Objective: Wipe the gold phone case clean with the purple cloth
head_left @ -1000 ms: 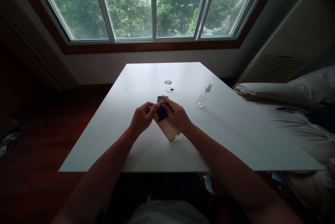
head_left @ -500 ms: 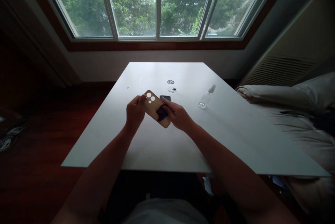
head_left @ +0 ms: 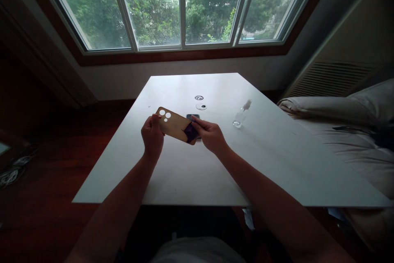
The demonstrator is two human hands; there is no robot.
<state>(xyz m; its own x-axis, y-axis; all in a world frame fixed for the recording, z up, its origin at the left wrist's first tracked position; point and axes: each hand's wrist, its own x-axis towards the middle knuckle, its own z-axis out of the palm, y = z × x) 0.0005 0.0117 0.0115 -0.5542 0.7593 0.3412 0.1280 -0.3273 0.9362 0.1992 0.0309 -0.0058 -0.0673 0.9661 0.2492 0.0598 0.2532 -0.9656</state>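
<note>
Nearest, a bare strip of worktop [head_left: 172,179] lies between the person's lap and the phone case [head_left: 175,125], which is held up in both hands, slanting, its camera holes toward the left. At the camera-hole end, the left hand [head_left: 152,136] has its grip closed on the case's rim. At the opposite end, the right hand [head_left: 212,135] pinches a small dark purple cloth [head_left: 190,132] against the case between thumb and fingers.

The step in hand looks like wiping the case's broad face. The next move calls for a steady left grip and light, even pressure through the cloth, as a thin case may flex.

The right fingers and cloth cover the lower end of the case, and its far face cannot be seen. Just beyond the case, mostly hidden by it and the right hand, lies a dark slab, probably a phone [head_left: 191,116]. To the right of the case, well apart, stands a clear spray bottle [head_left: 241,115]; whether it holds liquid is hard to tell. Farther beyond the case lie two flat, round pieces [head_left: 199,97], too small to identify.
</note>
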